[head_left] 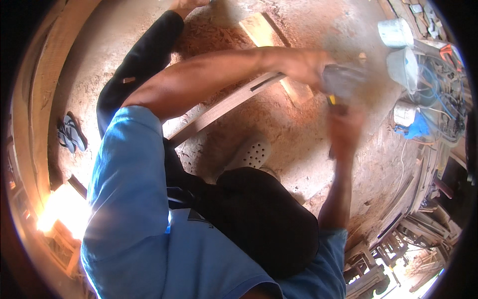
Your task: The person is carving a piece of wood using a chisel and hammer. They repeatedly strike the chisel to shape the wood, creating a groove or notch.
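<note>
A blurred tool with a dark handle and a yellow part is in my right hand, whose fingers are wrapped round it. My left arm reaches across to the right. At its end, my left hand is beside a smeared grey shape; its fingers are too blurred to read, and so is whether it touches that shape. Under my left forearm runs a long wooden bar, slanting from my lap, with a dark slot cut near its far end. That end lies over a pale board on the floor.
Dark flip-flops lie at the left, beside long timbers. A perforated clog is near my lap. White buckets, a blue plastic bag and tangled cables stand at the right. Stacked wooden pieces fill the lower right.
</note>
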A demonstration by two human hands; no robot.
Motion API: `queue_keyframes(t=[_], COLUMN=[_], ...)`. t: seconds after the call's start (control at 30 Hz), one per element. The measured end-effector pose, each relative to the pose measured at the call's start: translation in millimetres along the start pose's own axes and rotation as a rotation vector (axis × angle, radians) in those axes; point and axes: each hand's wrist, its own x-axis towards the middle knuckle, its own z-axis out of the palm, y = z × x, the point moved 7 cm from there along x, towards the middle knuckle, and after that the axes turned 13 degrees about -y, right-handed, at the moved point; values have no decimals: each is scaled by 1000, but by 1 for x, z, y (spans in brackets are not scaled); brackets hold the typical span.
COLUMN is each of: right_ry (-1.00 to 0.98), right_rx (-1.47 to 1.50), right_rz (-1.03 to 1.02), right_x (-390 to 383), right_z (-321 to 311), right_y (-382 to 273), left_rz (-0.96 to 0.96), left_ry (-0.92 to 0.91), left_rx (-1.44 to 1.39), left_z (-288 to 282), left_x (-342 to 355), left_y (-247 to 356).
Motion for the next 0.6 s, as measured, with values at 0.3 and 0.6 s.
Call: queue_keyframes(t=[0.3,0.6], right_ry=[342,-214], right_rx=[302,-26], right_rz=[-149,234], right_x=[-39,7], right_z=[-109,41], right_y=[-14,35], left_rz=[3,-90], left_ry=[-34,-30], left_rx=[87,38], left_z=[0,7], left_x=[-9,-17], left_y=[-11,-10])
